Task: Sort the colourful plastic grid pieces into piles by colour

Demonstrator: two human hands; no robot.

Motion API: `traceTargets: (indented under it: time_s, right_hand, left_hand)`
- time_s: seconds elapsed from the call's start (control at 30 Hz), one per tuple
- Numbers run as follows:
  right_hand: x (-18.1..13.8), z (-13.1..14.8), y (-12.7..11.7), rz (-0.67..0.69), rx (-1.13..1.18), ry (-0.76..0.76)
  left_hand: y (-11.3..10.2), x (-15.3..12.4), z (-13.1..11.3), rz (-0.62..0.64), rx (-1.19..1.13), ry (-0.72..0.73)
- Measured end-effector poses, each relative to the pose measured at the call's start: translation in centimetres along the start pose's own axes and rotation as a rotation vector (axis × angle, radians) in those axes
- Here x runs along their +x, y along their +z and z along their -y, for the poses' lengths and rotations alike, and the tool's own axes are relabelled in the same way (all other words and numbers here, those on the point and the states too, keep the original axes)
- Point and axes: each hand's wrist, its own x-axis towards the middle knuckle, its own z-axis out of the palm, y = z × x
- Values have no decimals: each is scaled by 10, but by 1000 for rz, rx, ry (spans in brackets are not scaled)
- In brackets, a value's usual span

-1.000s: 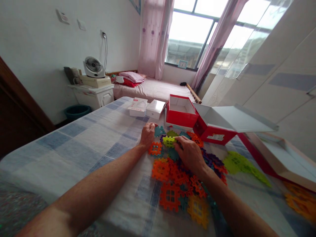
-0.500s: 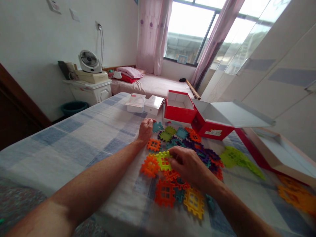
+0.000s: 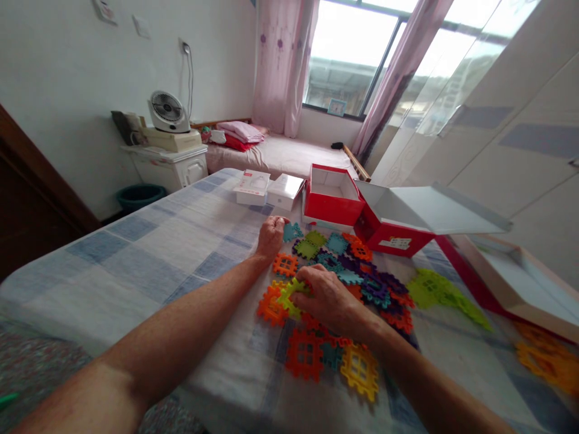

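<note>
My right hand point(image 3: 324, 296) bends over a yellow-green interlocking plastic tile point(image 3: 289, 296), thumb and fingers closed on its right side. That tile partly overlaps an orange window tile point(image 3: 272, 305) lying to its left. Farther back, my left hand point(image 3: 270, 234) is curled into a fist on the cloth. Its fingertips are beside a light blue tile point(image 3: 294, 231); what they hold, if anything, is hidden. Around my right hand lie an orange lattice tile point(image 3: 304, 354), a yellow window tile point(image 3: 360, 371) and several purple tiles point(image 3: 375, 288), all with notched edges.
Behind the pile stand two white boxes point(image 3: 252, 187) and an open red box point(image 3: 335, 208). A second red box point(image 3: 395, 232) has its lid folded out to the right. Green tiles point(image 3: 446, 295) and orange-yellow tiles point(image 3: 545, 361) lie on the right, near a shallow open box point(image 3: 520, 280).
My right hand has shifted a little left with the yellow-green tile, which now sits more turned and more covered by the fingers. My left hand stays in place.
</note>
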Motion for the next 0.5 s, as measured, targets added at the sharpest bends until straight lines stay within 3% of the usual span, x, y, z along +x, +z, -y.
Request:
traceTargets:
  time_s: [0.13,0.27,0.4,0.5]
  right_hand:
    - [-3,2,-6,-64,63,43]
    - [-28,-15,-36,-194,239,106]
    - [-69,-77,-71,-432,297,289]
    - [-99,-139,-89,-623,123,523]
  left_hand:
    - [-1,0,1,13,0,-16]
    - [-1,-1,1,26,-20,-22]
    - [-2,0,3,14,11,-9]
    - [-2,2,5,27,20,-22]
